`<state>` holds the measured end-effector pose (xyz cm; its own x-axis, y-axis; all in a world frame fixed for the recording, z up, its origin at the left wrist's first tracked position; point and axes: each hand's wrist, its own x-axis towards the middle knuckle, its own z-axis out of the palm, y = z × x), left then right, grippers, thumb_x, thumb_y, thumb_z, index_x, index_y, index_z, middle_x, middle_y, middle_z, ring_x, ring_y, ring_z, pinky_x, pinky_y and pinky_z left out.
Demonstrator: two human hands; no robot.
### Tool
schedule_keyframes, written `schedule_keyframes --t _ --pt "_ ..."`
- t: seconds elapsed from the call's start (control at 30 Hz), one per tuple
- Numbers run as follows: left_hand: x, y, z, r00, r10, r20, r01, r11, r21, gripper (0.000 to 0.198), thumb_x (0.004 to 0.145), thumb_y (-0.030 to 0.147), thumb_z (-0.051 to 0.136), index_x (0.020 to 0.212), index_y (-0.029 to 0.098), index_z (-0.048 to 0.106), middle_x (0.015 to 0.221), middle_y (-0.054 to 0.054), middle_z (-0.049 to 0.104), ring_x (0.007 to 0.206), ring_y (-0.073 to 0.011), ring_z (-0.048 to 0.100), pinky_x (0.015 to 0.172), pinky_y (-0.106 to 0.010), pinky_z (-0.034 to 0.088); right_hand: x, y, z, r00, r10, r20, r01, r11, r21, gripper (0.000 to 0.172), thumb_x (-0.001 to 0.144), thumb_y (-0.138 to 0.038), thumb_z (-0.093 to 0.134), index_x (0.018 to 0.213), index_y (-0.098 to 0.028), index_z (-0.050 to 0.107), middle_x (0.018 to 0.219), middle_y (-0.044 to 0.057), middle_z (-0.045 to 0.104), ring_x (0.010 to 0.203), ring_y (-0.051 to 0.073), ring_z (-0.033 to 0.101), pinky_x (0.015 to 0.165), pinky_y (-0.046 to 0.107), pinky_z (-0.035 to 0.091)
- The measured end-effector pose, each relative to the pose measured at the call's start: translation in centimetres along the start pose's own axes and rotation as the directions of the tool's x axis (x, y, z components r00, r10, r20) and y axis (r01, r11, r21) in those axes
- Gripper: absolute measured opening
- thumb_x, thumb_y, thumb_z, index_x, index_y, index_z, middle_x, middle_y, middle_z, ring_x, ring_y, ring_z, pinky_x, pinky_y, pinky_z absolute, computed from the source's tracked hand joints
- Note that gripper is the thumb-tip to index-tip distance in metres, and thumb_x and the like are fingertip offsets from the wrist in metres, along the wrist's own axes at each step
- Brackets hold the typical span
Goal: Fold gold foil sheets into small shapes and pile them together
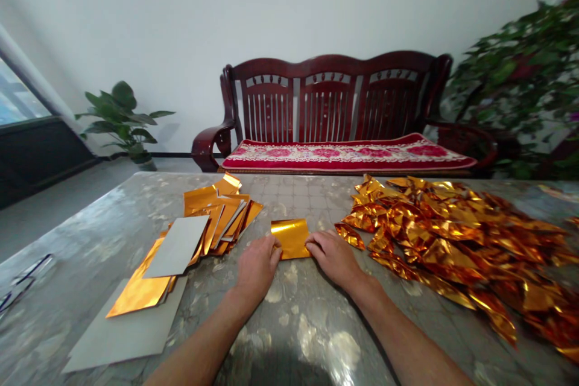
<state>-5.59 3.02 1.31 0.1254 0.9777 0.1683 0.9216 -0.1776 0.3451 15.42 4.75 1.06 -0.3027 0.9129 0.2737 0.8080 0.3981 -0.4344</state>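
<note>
- Task piece: 1 gold foil sheet (291, 239), mirror-smooth with soft creases, roughly rectangular, lying flat at lower centre of the table. Long axis looks left-right across the frame, slightly skewed.
- Left hand (257, 268): fingers over the foil's left end.
- Right hand (332, 258): fingers over its right end.
- Hands apart, foil between them. Both touch it; can't tell if pinching or just pressing.
- Table (298, 338): glossy, grey, marbled top.
- Right of the hands: 1 large heap of crumpled gold foil pieces (452, 247), sharp-creased, too tangled to count. Nearest bits just beside the right hand.
- Left of the hands: 1 overlapping stack of flat gold foil sheets (224, 217), count unclear.
- Lower left: 2 matte grey cards, upper card (176, 246) and lower card (124, 329), with a gold sheet (138, 289) between them.
- Beyond the table: 1 dark wood bench (330, 96) with 1 red patterned cushion (348, 155); 2 leafy plants, left plant (120, 117) and right plant (520, 78).
</note>
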Motion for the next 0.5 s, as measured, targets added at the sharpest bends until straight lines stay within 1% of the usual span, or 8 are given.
schedule_keyframes --t 0.1,0.2,0.37,0.5 --pt "0.05 0.18 -0.05 1.000 -0.013 0.009 0.012 1.000 0.027 0.013 0.095 0.027 0.050 0.099 0.022 0.062 0.097 -0.004 0.071 0.096 -0.0219 0.065 0.079 -0.030 0.045 0.02 -0.09 -0.03 1.000 0.004 0.007 -0.004 1.000 0.006 0.013 0.094 -0.027 0.056 0.093 -0.023 0.068 0.092 0.001 0.070 0.091 0.018 0.058 0.078 0.027 0.038" --pt "0.07 0.36 -0.12 1.000 -0.021 0.021 0.020 0.999 0.049 0.015 0.096 0.027 0.049 0.101 0.021 0.061 0.097 -0.005 0.071 0.095 -0.0223 0.066 0.078 -0.030 0.045 0.15 -0.31 -0.02 1.000 0.011 0.026 -0.010 0.999 -0.037 0.015 0.095 -0.028 0.054 0.091 -0.023 0.068 0.092 0.002 0.070 0.091 0.019 0.058 0.079 0.028 0.038" --pt "0.02 0.42 -0.10 0.999 -0.020 0.026 0.018 0.997 0.071 0.016 0.097 0.026 0.045 0.102 0.021 0.060 0.096 -0.006 0.071 0.094 -0.0224 0.067 0.078 -0.031 0.046 0.47 -0.57 0.10 0.999 0.039 0.036 -0.036 0.996 -0.087 0.018 0.096 -0.028 0.052 0.089 -0.023 0.067 0.090 0.001 0.071 0.088 0.019 0.058 0.075 0.029 0.036" --pt "-0.08 0.32 -0.01 0.999 -0.041 0.014 0.041 0.998 0.057 0.017 0.098 0.025 0.045 0.108 0.021 0.057 0.095 -0.005 0.072 0.093 -0.0222 0.069 0.076 -0.030 0.047 0.52 -0.54 0.09 0.997 0.064 0.039 -0.061 0.996 -0.067 0.018 0.095 -0.029 0.052 0.089 -0.023 0.068 0.090 0.002 0.070 0.088 0.018 0.058 0.075 0.028 0.036"
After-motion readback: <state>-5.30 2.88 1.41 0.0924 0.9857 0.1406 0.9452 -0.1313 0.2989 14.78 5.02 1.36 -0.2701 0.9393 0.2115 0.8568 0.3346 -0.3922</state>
